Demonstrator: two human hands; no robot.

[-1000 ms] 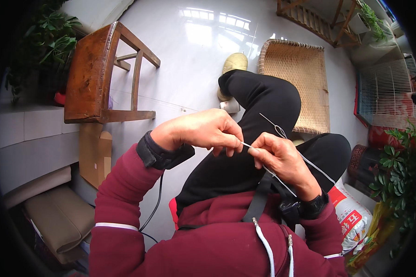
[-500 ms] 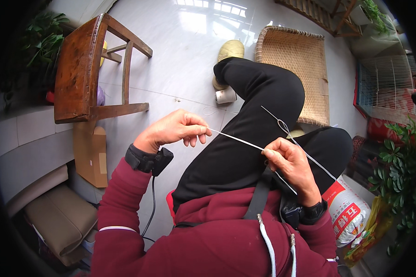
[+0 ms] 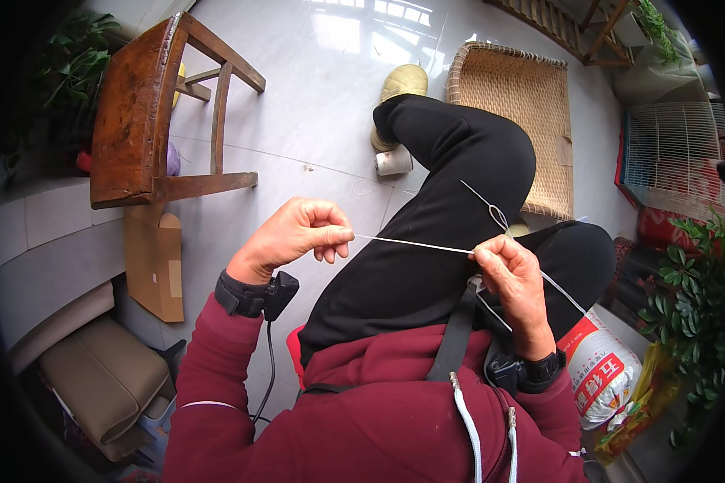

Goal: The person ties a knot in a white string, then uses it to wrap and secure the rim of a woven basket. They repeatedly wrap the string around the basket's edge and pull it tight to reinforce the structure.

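Observation:
A thin white cord (image 3: 415, 243) is stretched nearly straight between my two hands, above my black-trousered thigh. The fingertips of my left hand (image 3: 302, 236) pinch one end of it. My right hand (image 3: 511, 278), thumb against fingers, grips it farther along, and a tail of cord hangs below that palm. Across my right knee lies a length of pale cord with a small loop (image 3: 498, 216); whether it joins the held cord, I cannot tell. Beside my shoe stands a spool of white thread (image 3: 393, 162), with a loose strand trailing on the floor.
A shallow woven basket (image 3: 568, 137) lies beyond my knees. At the left is a wooden stool (image 3: 133, 121), with a cardboard box (image 3: 153, 266) below it. To my right are a white and red sack (image 3: 600, 374), leafy plants (image 3: 689, 314) and a wire cage (image 3: 673, 145).
My left hand has shifted slightly left and my right hand slightly right, so the cord between them is longer and more level. The tail below my right hand is shorter.

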